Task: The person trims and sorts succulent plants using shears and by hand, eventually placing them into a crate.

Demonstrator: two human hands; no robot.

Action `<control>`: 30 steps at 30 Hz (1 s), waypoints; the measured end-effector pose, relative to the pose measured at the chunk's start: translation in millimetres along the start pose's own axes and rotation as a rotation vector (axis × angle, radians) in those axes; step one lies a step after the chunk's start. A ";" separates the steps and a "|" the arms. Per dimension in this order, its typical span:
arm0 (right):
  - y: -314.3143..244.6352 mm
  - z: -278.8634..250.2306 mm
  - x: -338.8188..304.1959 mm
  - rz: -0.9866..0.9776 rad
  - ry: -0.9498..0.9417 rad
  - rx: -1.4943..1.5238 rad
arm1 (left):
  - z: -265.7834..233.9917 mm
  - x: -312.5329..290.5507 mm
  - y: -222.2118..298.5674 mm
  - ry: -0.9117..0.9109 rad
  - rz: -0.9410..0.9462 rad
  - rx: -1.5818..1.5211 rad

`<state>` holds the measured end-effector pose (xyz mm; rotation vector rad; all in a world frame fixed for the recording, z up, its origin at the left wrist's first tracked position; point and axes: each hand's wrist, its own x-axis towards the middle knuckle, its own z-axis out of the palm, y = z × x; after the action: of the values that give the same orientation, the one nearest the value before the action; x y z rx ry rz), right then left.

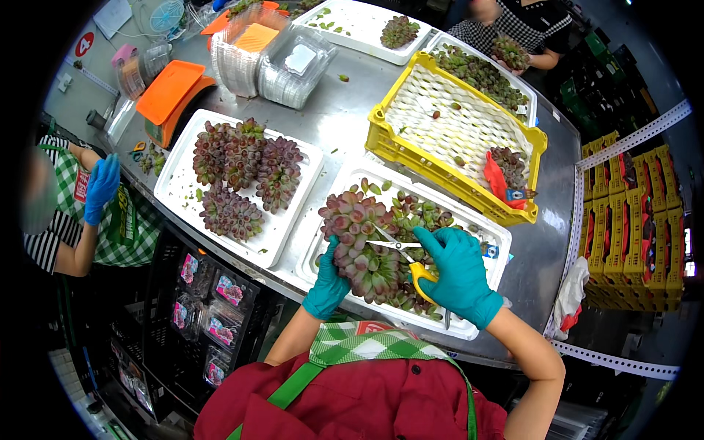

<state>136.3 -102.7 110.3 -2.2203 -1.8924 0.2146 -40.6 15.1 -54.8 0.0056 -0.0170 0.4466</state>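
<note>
My left hand [327, 284], in a teal glove, grips a cluster of succulents [364, 257] with purple-green rosettes from its left side. The fingers are partly hidden behind the leaves. In my right hand [463, 275], gloved the same way, is a pair of scissors [418, 275] with yellow handles. Their blades are spread and point left against the cluster's right side. Both hands are over a white tray [501, 242] holding smaller green and reddish succulents [418, 214] and loose leaves.
Left of my tray stands another white tray [170, 192] with several purple rosette clusters [238, 169]. A yellow crate [411, 170] lined with white netting is beyond. Clear plastic boxes [297, 70] and an orange scale [170, 92] stand far left. Co-workers are at left [73, 198] and far right [539, 29].
</note>
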 end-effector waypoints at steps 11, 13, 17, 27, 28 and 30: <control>9.0 9.8 0.5 0.193 -0.261 0.519 | 10.2 -4.1 -1.6 0.378 -0.005 0.273; 15.1 20.9 -3.9 0.417 -0.451 0.948 | -30.6 -8.6 5.3 0.190 -0.065 0.080; 22.4 37.9 -15.0 0.415 -0.459 1.436 | 10.1 -1.7 -2.9 0.375 -0.032 0.331; -4.1 3.8 -19.6 0.387 -0.606 1.802 | 16.5 -4.4 -3.7 0.429 0.038 0.335; -7.2 0.9 -17.3 0.422 -0.646 1.733 | 14.0 -5.6 -3.3 0.421 0.034 0.327; -12.4 4.9 -17.3 0.469 -0.588 1.756 | 12.4 -8.1 -3.4 0.402 0.035 0.331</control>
<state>120.5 -117.6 108.3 -1.1489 -0.4757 1.8178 -46.6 8.4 -42.5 0.2407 0.4533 0.4751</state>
